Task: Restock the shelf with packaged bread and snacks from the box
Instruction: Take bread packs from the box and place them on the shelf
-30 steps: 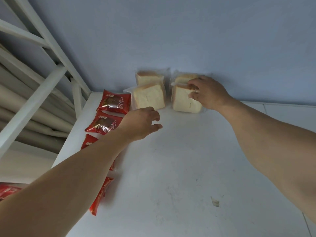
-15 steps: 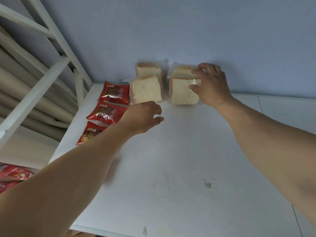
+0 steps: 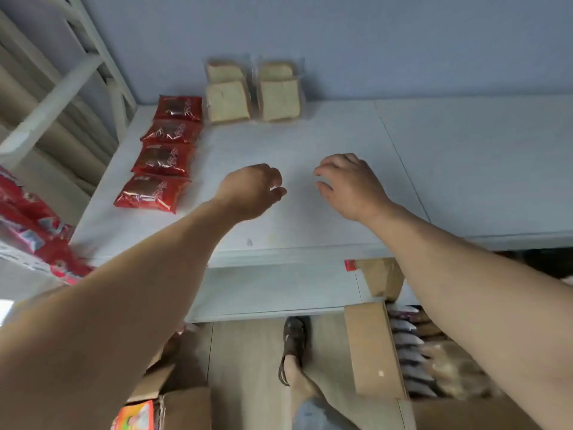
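Two clear-wrapped bread packs are seen at the back of the white shelf, side by side against the wall; four glossy red snack packets are lined up just left of them. Bread is judged light, soft and easily crushed, film slippery; it should be taken by the flat sides, loosely. More packs are seen, blurred, in the cardboard box below at right. Left hand and right hand are held over the bare shelf front, fingers loosely curled, nothing gripped. A sandalled foot is seen on the wood-look floor.
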